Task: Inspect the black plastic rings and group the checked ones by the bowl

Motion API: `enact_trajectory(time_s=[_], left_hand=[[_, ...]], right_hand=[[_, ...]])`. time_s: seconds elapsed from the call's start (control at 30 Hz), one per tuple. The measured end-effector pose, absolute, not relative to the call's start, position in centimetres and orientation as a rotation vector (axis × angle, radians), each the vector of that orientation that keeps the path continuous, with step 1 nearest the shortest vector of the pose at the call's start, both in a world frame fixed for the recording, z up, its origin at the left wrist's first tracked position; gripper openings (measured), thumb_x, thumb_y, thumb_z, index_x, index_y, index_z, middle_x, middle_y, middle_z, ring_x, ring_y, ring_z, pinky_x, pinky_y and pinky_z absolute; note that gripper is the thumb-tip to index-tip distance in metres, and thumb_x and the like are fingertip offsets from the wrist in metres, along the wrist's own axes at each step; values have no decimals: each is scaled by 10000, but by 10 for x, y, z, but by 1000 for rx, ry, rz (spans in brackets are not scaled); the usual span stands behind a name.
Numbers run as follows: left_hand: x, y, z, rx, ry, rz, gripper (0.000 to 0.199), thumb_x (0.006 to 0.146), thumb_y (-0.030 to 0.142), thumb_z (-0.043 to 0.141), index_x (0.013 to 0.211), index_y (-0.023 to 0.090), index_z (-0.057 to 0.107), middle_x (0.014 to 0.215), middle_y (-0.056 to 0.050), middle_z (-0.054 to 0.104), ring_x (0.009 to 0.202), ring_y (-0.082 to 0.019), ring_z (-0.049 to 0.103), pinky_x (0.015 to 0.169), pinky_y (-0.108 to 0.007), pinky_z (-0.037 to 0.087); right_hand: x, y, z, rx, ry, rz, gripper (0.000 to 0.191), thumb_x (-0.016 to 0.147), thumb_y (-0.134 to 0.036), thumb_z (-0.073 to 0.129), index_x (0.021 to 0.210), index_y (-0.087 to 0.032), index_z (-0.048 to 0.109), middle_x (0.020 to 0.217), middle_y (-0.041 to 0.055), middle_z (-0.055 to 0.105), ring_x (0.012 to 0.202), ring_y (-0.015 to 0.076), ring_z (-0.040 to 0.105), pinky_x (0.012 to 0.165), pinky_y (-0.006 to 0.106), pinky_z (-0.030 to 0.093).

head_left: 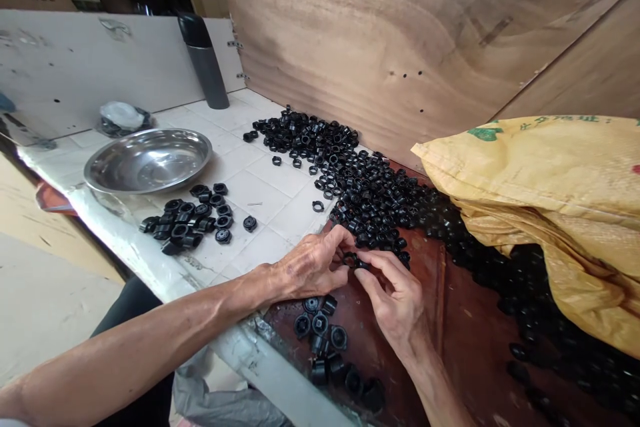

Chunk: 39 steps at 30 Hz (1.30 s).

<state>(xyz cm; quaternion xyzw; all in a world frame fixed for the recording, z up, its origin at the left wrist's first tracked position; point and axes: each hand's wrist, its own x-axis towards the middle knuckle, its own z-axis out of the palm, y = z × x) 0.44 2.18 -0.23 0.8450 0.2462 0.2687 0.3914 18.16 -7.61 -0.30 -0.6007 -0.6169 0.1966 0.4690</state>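
Light pinch, level hold

A black ring (pixel 350 257) sits over the red board (pixel 470 347), pinched by my left hand (pixel 311 267) and right hand (pixel 400 293). Steady, light fingertips should serve best. Caps (pixel 319 323) lie at 7 o'clock, the heap (pixel 370 193) at 12, the bowl (pixel 150 161) at 10.

Plywood wall (pixel 400 27), low white partition (pixel 125 67), white-tiled worktop (pixel 273 190), pale floor (pixel 40 300), possibly concrete
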Motion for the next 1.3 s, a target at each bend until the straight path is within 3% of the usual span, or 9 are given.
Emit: enact_trajectory(time_s=[0.17,0.3,0.4,0.67,0.83,1.0,1.3], left_hand=[[4,20,1,2068,601,729,392,815,138,604,1193,197,517,970,-37,729,786,-160,711,703,-270,575],[2,19,2,2140,584,722,415,798,138,614,1198,200,524,934,-29,738,744,-166,715,673,-276,566],[1,18,3,2072,547,728,418,802,122,608,1201,197,510,884,-17,739,729,-162,721,672,-273,572],[3,18,7,1889,486,728,317,852,125,610,1162,170,567,1091,-92,736,905,-188,743,758,-290,617],[2,21,9,2033,392,874,263,851,119,652,1111,157,656,1111,-105,716,1048,-229,710,924,-367,593],[3,23,6,1984,301,919,228,902,141,672,1129,154,693,1128,-120,709,1052,-211,705,937,-352,585],[4,22,8,1901,268,913,240,917,131,688,1155,150,714,1118,-114,711,1054,-195,697,951,-332,580]], right_hand=[[180,-82,7,-1453,-1558,471,272,989,-244,602,1229,-269,726,1206,61,692,1106,215,670,929,321,571],[178,-80,5,-1492,-1436,460,164,938,-273,696,1097,-246,724,1054,43,711,932,191,695,813,293,583],[179,-77,0,-1474,-1435,528,74,928,-276,714,992,-249,738,1032,40,710,952,196,696,806,289,581],[180,-80,6,-1414,-1402,633,143,955,-262,662,1073,-256,743,1112,56,708,1030,206,699,854,289,593],[178,-82,12,-1460,-1344,637,140,933,-286,688,1059,-242,732,1030,45,735,921,190,722,801,268,598],[178,-86,13,-1498,-1277,671,166,918,-315,719,1069,-250,703,997,24,739,842,164,716,743,234,595],[179,-86,14,-1394,-1381,537,105,946,-239,683,1045,-265,706,1079,25,689,993,175,684,840,255,575]])
